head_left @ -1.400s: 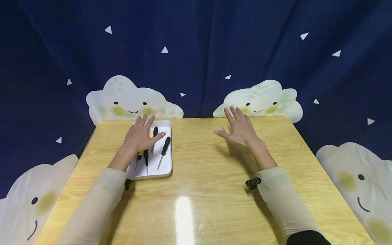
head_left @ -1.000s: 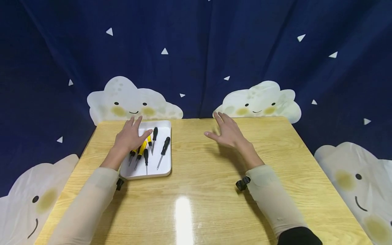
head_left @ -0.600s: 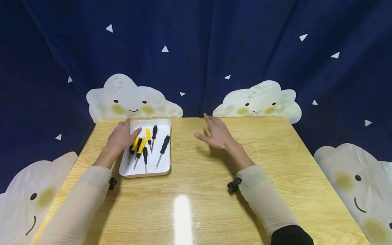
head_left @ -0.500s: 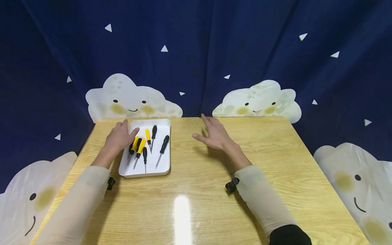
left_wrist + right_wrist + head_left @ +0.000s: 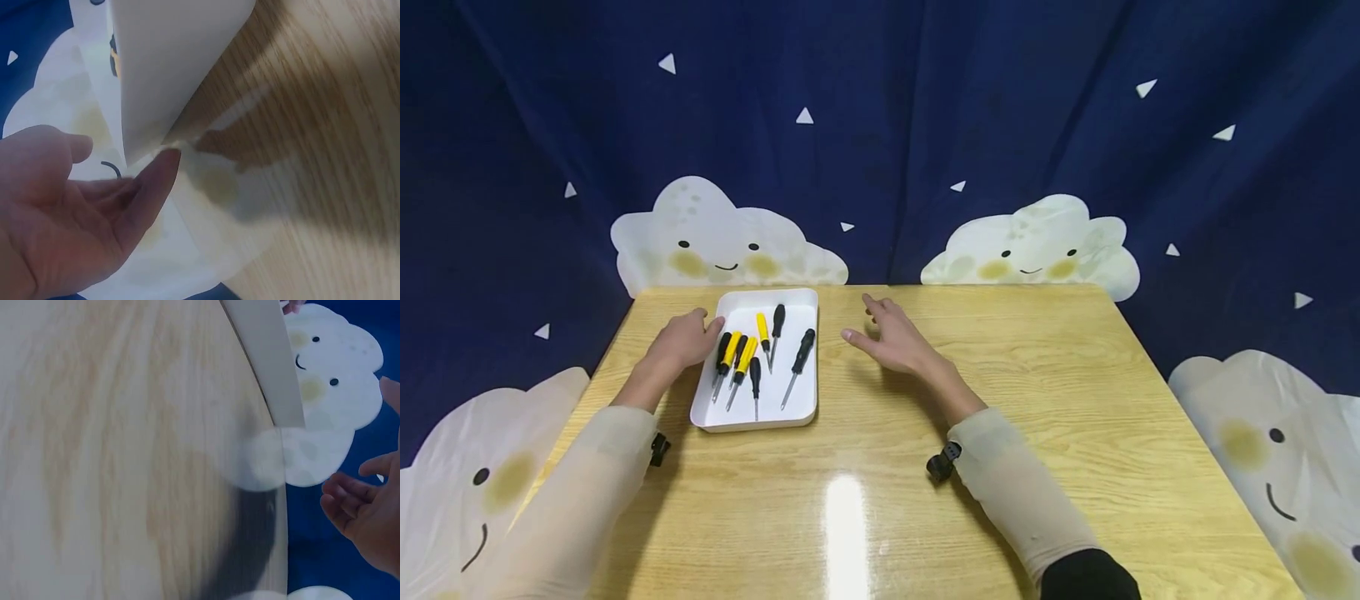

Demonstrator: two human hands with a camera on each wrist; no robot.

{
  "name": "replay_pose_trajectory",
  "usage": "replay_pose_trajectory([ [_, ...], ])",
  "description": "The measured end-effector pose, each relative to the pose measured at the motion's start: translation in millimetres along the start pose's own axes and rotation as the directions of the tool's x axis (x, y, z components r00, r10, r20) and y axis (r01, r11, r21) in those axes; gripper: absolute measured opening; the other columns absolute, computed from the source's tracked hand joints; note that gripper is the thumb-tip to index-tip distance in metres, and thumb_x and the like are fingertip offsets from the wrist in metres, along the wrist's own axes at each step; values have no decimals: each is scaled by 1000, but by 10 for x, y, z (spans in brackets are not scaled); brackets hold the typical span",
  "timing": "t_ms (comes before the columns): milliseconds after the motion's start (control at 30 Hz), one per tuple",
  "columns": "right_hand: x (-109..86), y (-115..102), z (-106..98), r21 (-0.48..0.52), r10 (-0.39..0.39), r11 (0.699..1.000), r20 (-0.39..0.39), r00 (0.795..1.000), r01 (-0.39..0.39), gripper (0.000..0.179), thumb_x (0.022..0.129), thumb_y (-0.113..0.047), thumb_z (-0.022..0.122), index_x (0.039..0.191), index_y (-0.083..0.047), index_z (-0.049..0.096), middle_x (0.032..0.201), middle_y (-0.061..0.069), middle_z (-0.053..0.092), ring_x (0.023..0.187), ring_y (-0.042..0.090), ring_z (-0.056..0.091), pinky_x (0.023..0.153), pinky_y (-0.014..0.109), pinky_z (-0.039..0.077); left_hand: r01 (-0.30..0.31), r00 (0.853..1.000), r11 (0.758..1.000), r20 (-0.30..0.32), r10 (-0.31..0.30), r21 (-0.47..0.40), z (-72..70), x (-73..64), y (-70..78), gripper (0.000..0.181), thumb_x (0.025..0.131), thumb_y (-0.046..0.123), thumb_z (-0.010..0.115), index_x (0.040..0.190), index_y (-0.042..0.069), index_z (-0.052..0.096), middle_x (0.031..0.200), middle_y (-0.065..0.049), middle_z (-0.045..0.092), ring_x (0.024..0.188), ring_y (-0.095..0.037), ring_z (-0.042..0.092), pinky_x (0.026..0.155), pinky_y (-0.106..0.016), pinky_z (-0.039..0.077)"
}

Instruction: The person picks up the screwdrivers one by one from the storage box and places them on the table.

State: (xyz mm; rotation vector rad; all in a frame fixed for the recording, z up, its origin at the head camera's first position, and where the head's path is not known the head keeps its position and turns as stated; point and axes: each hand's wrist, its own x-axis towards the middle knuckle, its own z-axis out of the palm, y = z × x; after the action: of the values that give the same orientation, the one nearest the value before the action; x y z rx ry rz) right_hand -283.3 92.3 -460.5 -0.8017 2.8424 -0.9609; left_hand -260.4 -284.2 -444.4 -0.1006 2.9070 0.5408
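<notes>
On the left part of the table a white tray [image 5: 803, 392] holds several screwdrivers, with yellow-and-black handles [image 5: 747, 356] or all-black ones [image 5: 803, 350]. My left hand [image 5: 679, 340] is at the tray's left side, thumb at the rim, fingers loosely bent. In the left wrist view its fingertips are close to the far lower corner of the tray wall [image 5: 169, 62]. To the right of the tray my right hand [image 5: 897, 337] hovers over the table, holding nothing. The right wrist view shows a gap between that hand [image 5: 375, 512] and the tray's side [image 5: 269, 356].
The wooden table [image 5: 1037, 375] reaches back to a dark blue curtain [image 5: 880, 100] printed with clouds and white triangles. A band of light reflects off the tabletop near the front. Each wrist wears a small black camera [image 5: 942, 462].
From above the tray, my left hand has moved left and down to its left side, uncovering the screwdrivers. My right hand has come left toward the tray, fingers a little more bent. The tray stays put.
</notes>
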Motion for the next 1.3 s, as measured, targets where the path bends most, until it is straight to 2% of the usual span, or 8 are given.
replay_pose_trajectory([
  [100, 38, -54, 86, -6, 14, 1000, 15, 1000, -14, 93, 101, -63, 57, 166, -1, 30, 139, 25, 57, 127, 33, 56, 111, 48, 46, -14, 999, 1000, 42, 15, -17, -3, -3, -1, 65, 115, 33, 31, 153, -19, 36, 147, -44, 46, 129, -54, 53, 110, -64, 44],
  [233, 84, -119, 194, -9, 11, 1000, 40, 999, -10, 94, 101, -63, 57, 163, 3, 34, 131, 22, 61, 119, 30, 58, 108, 45, 48, -11, 995, 998, 97, 18, -66, 1, -12, -10, 57, 115, 25, 32, 153, -18, 35, 136, -40, 54, 99, -40, 66, 84, -51, 57],
  [333, 114, -163, 253, 12, -3, 1000, 43, 999, 2, 90, 102, -60, 58, 161, 6, 37, 116, 16, 64, 107, 25, 58, 101, 42, 49, 9, 992, 994, 127, 5, -106, 1, -18, -13, 55, 114, 20, 33, 155, -16, 32, 127, -36, 57, 80, -32, 66, 66, -41, 57],
  [433, 142, -197, 300, 28, -9, 1000, 38, 999, 8, 87, 103, -58, 58, 158, 7, 40, 106, 12, 64, 99, 21, 58, 99, 40, 50, 23, 990, 991, 141, -4, -133, 10, -14, -16, 53, 114, 17, 34, 156, -15, 30, 121, -34, 57, 75, -29, 66, 63, -39, 58],
  [767, 165, -281, 479, 3, -5, 1000, 71, 997, 4, 77, 105, -52, 57, 151, 10, 49, 100, 8, 62, 99, 20, 57, 99, 37, 49, 53, 991, 984, 133, -31, -169, 51, -11, -6, 51, 113, 13, 37, 155, -14, 31, 118, -30, 58, 87, -33, 64, 65, -37, 59],
  [900, 164, -313, 562, 0, -22, 1000, 102, 995, 22, 57, 106, -47, 59, 125, 7, 64, 92, 7, 58, 87, 20, 53, 83, 34, 47, 57, 990, 986, 136, -35, -157, 53, -3, 0, 51, 113, 12, 38, 154, -17, 33, 123, -34, 58, 93, -36, 64, 66, -37, 60],
  [1000, 177, -348, 615, 6, -50, 999, 104, 993, 49, 44, 105, -42, 60, 102, 2, 64, 86, 7, 56, 80, 20, 50, 73, 33, 43, 62, 988, 988, 147, -41, -140, 40, 3, 14, 51, 113, 12, 36, 153, -19, 34, 132, -38, 55, 102, -39, 64, 68, -37, 62],
  [1300, 191, -470, 700, 53, -64, 997, 127, 990, 58, 19, 108, -25, 59, 101, -8, 59, 83, 2, 53, 82, 19, 52, 75, 31, 41, 42, 985, 994, 173, -25, -100, 15, -6, 67, 51, 112, 10, 35, 152, -22, 32, 144, -44, 46, 114, -46, 63, 71, -39, 64],
])
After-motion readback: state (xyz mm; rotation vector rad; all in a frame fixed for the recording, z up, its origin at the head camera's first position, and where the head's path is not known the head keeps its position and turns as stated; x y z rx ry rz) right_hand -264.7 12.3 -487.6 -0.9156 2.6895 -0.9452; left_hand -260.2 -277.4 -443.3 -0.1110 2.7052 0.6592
